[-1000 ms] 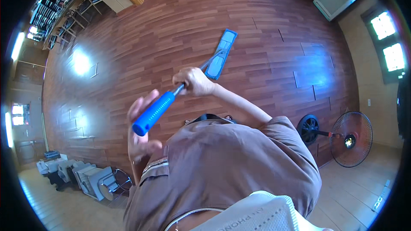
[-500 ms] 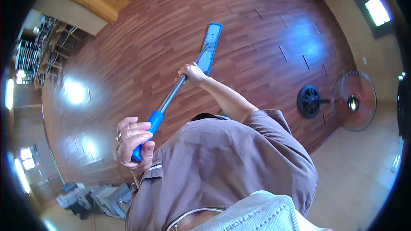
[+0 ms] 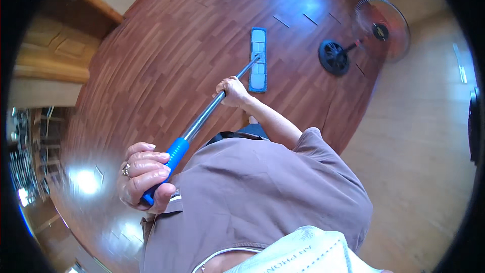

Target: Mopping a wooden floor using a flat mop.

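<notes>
I hold a flat floor mop (image 3: 258, 73) with a long metal pole and a blue grip. My left hand (image 3: 146, 174), with a ring on one finger, is closed round the blue grip at the pole's upper end, close to my body at the lower left. Farther down the pole, my right hand (image 3: 233, 92) wraps round the bare metal, its arm reaching across from the right. The rectangular mop head, pale blue with a darker fringed edge, lies flat on the reddish-brown wood floor (image 3: 166, 65) ahead of me.
A standing fan (image 3: 380, 31) with a round black base is at the far right, near the pale wall (image 3: 414, 172). To the left are a wooden door (image 3: 60, 45) and shelving with stacked items (image 3: 43, 146). Light glares off the floor in places.
My view has turned to the right: the fan now sits higher up and the door has shifted left. The mop head has swung slightly rightward. Both hands keep their hold on the pole.
</notes>
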The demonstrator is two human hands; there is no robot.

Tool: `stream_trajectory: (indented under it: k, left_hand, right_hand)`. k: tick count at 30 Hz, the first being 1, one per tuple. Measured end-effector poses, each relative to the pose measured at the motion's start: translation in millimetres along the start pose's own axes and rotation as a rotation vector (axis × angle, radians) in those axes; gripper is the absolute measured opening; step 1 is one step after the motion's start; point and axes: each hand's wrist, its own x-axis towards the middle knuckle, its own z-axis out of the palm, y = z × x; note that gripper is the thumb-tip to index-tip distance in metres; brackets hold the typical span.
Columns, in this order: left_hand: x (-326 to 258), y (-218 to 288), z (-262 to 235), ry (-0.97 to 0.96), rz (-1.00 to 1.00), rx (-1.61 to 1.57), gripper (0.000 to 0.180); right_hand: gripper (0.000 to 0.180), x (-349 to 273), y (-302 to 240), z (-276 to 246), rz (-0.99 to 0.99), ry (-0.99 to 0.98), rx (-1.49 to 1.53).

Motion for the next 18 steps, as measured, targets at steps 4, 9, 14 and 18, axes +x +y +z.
stream_trajectory:
  k: [4,9,14,18]
  left_hand:
    - [3,0,3,-0.094,0.024,-0.1,0.027]
    - [12,-28,35,-0.303,0.185,-0.414,0.032]
    - [15,-55,88,-0.572,0.214,-0.773,0.029]
    - [17,-53,134,-0.703,0.202,-0.806,0.019]
  right_hand:
    - [0.02,-55,2,-9,0.108,0.113,-0.018]
    - [0.024,-138,12,-12,0.294,0.334,-0.114]
    - [0.025,-200,29,-21,0.425,0.444,-0.315]
    - [0.023,-274,46,-24,0.523,0.537,-0.367]
